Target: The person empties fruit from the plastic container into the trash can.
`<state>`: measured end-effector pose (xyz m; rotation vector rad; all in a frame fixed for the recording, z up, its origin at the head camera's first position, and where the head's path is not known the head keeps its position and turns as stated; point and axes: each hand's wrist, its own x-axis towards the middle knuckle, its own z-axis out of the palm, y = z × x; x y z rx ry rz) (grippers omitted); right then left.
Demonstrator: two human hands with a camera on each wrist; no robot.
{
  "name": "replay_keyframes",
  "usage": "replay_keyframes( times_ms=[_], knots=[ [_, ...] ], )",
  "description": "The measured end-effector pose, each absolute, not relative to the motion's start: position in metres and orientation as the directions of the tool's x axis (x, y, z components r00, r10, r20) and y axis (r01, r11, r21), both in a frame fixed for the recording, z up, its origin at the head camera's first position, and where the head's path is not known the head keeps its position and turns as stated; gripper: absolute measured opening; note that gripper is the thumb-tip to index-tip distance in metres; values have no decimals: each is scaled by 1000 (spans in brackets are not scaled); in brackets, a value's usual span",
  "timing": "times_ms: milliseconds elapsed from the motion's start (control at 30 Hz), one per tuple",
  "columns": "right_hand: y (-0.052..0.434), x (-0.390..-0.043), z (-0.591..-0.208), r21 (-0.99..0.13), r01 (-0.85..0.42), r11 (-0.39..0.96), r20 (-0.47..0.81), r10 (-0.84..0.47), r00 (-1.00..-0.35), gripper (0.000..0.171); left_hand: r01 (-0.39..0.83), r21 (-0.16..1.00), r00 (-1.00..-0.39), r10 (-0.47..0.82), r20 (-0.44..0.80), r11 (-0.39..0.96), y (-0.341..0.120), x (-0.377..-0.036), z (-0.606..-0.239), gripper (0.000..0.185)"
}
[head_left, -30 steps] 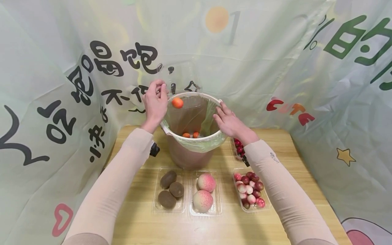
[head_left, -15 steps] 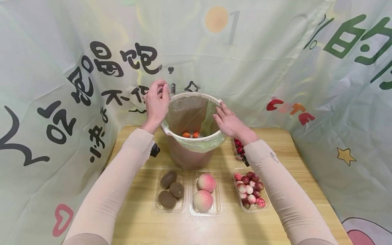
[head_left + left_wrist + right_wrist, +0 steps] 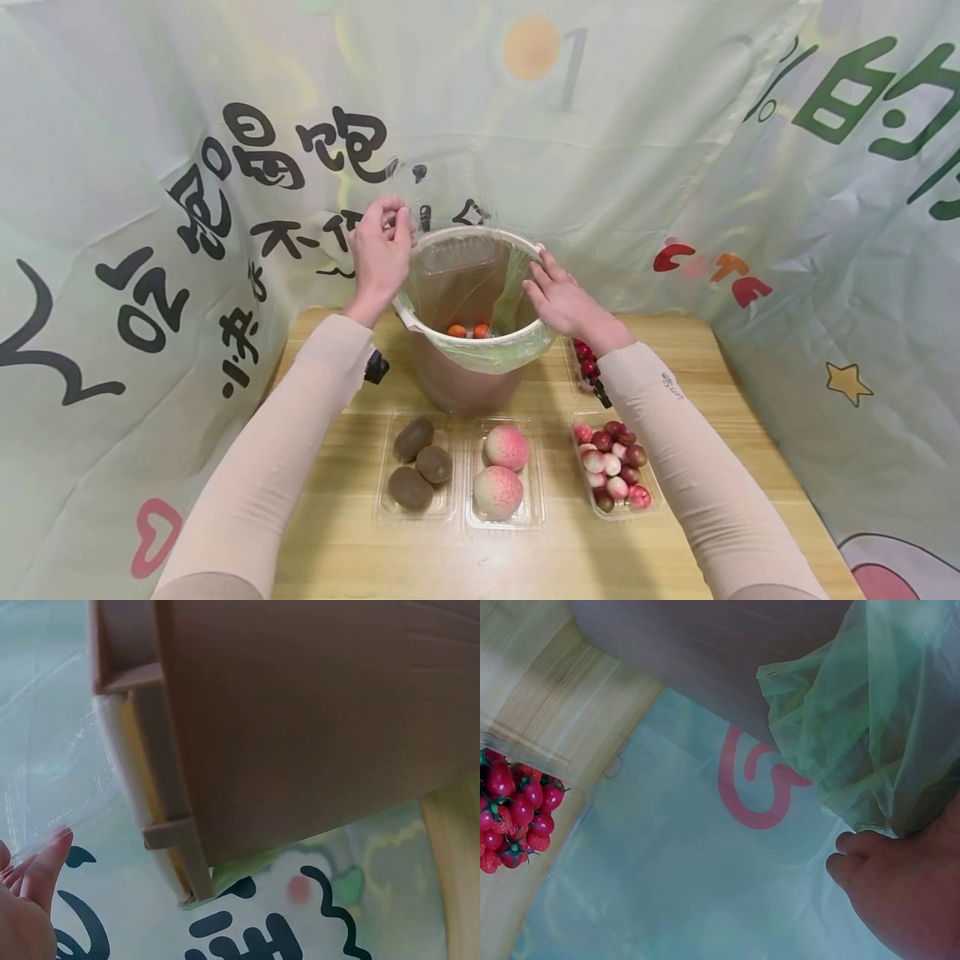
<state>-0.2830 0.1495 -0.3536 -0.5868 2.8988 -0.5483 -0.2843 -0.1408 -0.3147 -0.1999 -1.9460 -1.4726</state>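
From where I stand, the left hand (image 3: 381, 257) pinches the edge of a see-through, shiny box (image 3: 463, 252) up at the back of the brown bin (image 3: 461, 379); the right hand (image 3: 566, 303) rests on the bin's rim (image 3: 517, 336), and I can't tell if its fingers squeeze; a green bag (image 3: 495, 357) lines the bin, with orange fruits (image 3: 457, 331) inside; clear trays (image 3: 506, 525) hold three kiwis (image 3: 409, 488), two pink peaches (image 3: 498, 492), red-and-white fruits (image 3: 612, 464) and little red fruits (image 3: 521, 810); the wall cloth (image 3: 600, 167) says CUTE (image 3: 726, 267); the right sleeve (image 3: 697, 442) has tiny letters.
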Motion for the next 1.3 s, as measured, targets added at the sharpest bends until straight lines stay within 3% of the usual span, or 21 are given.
replay_keyframes(
  times_ms=[567, 1300],
  knots=[
    [151, -285, -354, -405, -360, 840, -28, -405, -914, 67, 480, 829, -768, -317, 556, 288, -175, -275, -303, 20],
    [151, -289, -351, -388, -363, 847, -46, -411, -910, 71, 317, 896, -824, -377, 422, 310, -244, -216, -316, 9]
  ],
)
